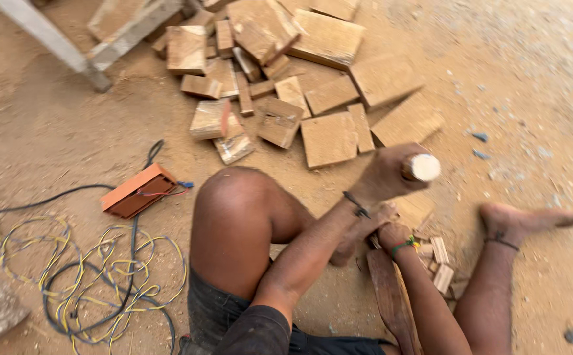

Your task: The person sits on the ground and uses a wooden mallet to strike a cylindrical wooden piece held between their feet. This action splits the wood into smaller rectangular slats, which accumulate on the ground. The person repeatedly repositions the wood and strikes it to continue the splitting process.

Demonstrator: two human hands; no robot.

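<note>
Gripping a round wooden handle (421, 167) in a closed fist, the left hand (385, 177) is raised at two o'clock. The right hand (391, 233), below, touches a stiff, light wood piece (391, 296); its fingers are hidden.

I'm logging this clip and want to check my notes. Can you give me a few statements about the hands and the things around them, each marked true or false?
1. The left hand is closed around a pale round wooden handle. True.
2. The right hand is raised high above the left. False: it is low, near the ground by the small wood pieces.
3. An orange box lies beside coiled cables. True.
4. The wooden blocks are stacked neatly on a table. False: they lie in a loose pile on the sandy ground.
</note>
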